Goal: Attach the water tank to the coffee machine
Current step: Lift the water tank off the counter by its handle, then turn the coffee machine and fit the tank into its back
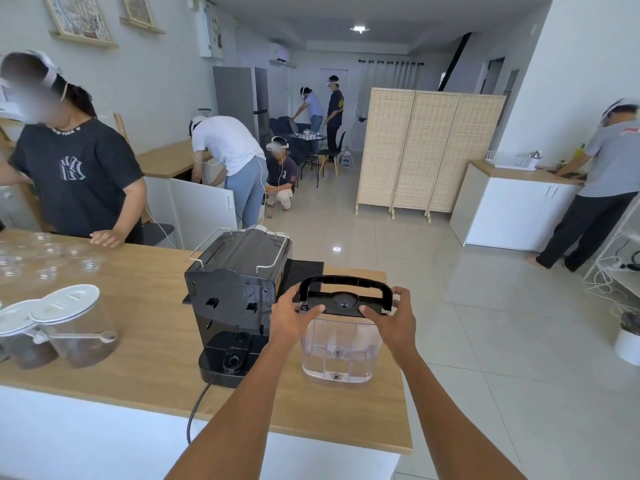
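Both hands grip the lid of the clear water tank (pixel 338 348): left hand (pixel 291 315) on one side, right hand (pixel 393 322) on the other. The tank stands on the surface (pixel 149 313), just beside the coffee machine (pixel 235 299), left of the hands. I would keep it upright and line it up with the rear slots.

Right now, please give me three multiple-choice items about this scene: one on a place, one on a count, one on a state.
1. Where is the clear plastic water tank?
A. right of the black coffee machine
B. left of it
C. mounted on it

2. How many white-lidded glass jars stand on the wooden counter?
A. one
B. two
C. four

3. The tank's black handle is
A. raised
B. folded flat
C. missing

Answers: 1 A, it stands apart on the counter; 2 B, two side by side; 3 A, it arches above the lid between the left hand and right hand.
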### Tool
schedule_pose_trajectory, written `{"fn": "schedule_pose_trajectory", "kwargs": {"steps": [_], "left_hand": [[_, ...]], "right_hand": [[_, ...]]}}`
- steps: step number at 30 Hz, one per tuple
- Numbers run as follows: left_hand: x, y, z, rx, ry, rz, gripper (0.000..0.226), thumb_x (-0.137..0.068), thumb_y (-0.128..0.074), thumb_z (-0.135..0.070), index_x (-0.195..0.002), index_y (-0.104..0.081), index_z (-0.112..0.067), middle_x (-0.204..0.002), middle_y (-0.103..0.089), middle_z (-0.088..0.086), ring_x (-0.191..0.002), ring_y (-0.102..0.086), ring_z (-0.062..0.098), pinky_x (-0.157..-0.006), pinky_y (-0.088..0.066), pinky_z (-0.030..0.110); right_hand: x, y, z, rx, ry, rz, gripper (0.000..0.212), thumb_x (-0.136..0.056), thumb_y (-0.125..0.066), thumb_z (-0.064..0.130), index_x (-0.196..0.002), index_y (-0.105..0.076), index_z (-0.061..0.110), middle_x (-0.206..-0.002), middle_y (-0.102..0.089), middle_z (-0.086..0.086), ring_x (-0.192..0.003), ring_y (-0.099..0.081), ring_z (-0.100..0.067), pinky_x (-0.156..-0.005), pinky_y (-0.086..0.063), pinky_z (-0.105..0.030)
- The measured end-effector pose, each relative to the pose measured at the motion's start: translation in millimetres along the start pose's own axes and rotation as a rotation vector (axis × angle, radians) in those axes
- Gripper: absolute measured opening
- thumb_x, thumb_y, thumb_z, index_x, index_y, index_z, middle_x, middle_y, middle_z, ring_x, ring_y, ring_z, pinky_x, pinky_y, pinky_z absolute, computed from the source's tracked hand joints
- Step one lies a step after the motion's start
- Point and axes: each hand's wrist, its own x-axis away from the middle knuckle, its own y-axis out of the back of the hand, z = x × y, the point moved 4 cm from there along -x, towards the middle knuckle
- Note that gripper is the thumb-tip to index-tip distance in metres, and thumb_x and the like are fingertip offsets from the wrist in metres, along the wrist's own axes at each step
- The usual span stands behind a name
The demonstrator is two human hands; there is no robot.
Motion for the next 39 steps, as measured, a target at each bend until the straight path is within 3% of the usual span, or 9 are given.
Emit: {"fn": "schedule_pose_trajectory", "kwargs": {"steps": [4, 6, 10, 12, 16, 21, 28, 35, 39], "left_hand": [[-6.3, 0.2, -5.7, 0.045, 0.141, -0.018, 0.040, -0.086, -0.060, -0.069, -0.105, -0.069, -0.035, -0.076, -0.063, -0.017, -0.092, -0.062, 0.014, -0.092, -0.049, 0.034], [-10.8, -1.8, -11.0, 0.059, 0.201, -0.027, 0.059, -0.086, -0.050, -0.076, -0.090, -0.075, -0.023, -0.064, -0.057, -0.009, -0.081, -0.063, 0.022, -0.090, -0.052, 0.039], [-16.7, -3.7, -17.1, -0.020, 0.272, -0.189, 0.074, -0.087, -0.040, -0.079, -0.047, -0.050, -0.018, -0.049, -0.049, -0.002, -0.058, -0.055, 0.019, -0.059, -0.041, 0.029], [-17.9, -4.6, -18.7, -0.036, 0.292, -0.249, 0.075, -0.087, -0.046, -0.077, -0.044, -0.043, -0.016, -0.045, -0.048, -0.003, -0.049, -0.052, 0.015, -0.051, -0.035, 0.027], [-23.6, -5.8, -11.3, -0.009, 0.410, -0.291, 0.073, -0.083, -0.053, -0.078, -0.054, -0.057, -0.011, -0.058, -0.063, 0.004, -0.056, -0.061, 0.019, -0.057, -0.046, 0.029], [-28.7, -4.1, -4.8, 0.061, 0.530, -0.265, 0.093, -0.076, -0.059, -0.080, -0.116, -0.068, 0.003, -0.106, -0.076, 0.018, -0.096, -0.074, 0.033, -0.081, -0.059, 0.038], [-34.2, -1.1, -2.1, 0.234, 0.572, -0.189, 0.090, -0.074, -0.077, -0.061, -0.134, -0.051, 0.001, -0.123, -0.066, 0.018, -0.113, -0.065, 0.036, -0.099, -0.056, 0.048], [-36.1, -1.9, -0.5, 0.164, 0.529, -0.178, 0.084, -0.077, -0.072, -0.065, -0.128, -0.058, 0.001, -0.125, -0.066, 0.017, -0.113, -0.065, 0.035, -0.097, -0.057, 0.046], [-33.8, -1.6, -2.5, 0.114, 0.513, -0.183, 0.083, -0.078, -0.068, -0.069, -0.123, -0.062, 0.000, -0.125, -0.068, 0.017, -0.113, -0.066, 0.034, -0.096, -0.058, 0.045]], "right_hand": [[1.7, -3.1, -0.6, 0.010, 0.029, -0.011, 0.062, -0.078, -0.089, 0.028, -0.129, -0.055, 0.017, -0.111, -0.066, 0.001, -0.107, -0.064, -0.023, -0.085, -0.048, -0.032], [2.3, -4.7, 0.7, 0.025, 0.053, 0.004, 0.058, -0.082, -0.086, 0.025, -0.132, -0.057, 0.015, -0.113, -0.067, -0.002, -0.106, -0.064, -0.023, -0.079, -0.047, -0.024], [4.9, -2.8, 5.0, 0.043, 0.094, 0.036, 0.061, -0.084, -0.085, 0.019, -0.137, -0.055, 0.018, -0.114, -0.067, 0.000, -0.100, -0.064, -0.016, -0.069, -0.046, -0.008], [6.7, -1.1, 5.1, 0.044, 0.106, 0.040, 0.064, -0.082, -0.086, 0.017, -0.138, -0.055, 0.019, -0.114, -0.066, 0.002, -0.101, -0.064, -0.015, -0.069, -0.046, -0.003], [9.7, -0.4, 6.1, 0.040, 0.124, 0.044, 0.065, -0.081, -0.086, 0.015, -0.137, -0.055, 0.025, -0.114, -0.065, 0.007, -0.101, -0.063, -0.011, -0.071, -0.044, 0.001], [8.9, 0.5, 4.7, 0.042, 0.125, 0.054, 0.065, -0.081, -0.087, 0.016, -0.137, -0.054, 0.028, -0.115, -0.066, 0.010, -0.102, -0.064, -0.006, -0.074, -0.047, -0.003], [4.6, -5.2, 7.1, 0.171, 0.091, 0.074, 0.056, -0.095, -0.072, 0.032, -0.144, -0.050, 0.016, -0.127, -0.066, -0.001, -0.117, -0.063, -0.024, -0.096, -0.054, -0.041], [4.4, -1.5, 13.0, 0.107, -0.021, 0.149, 0.038, -0.096, -0.063, 0.052, -0.127, -0.053, 0.034, -0.108, -0.064, 0.016, -0.098, -0.062, -0.002, -0.078, -0.045, -0.019], [0.5, -2.7, 20.2, 0.091, -0.100, 0.085, 0.045, -0.102, -0.038, 0.062, -0.106, -0.063, 0.025, -0.087, -0.068, 0.004, -0.085, -0.064, -0.015, -0.076, -0.044, -0.031]]}}
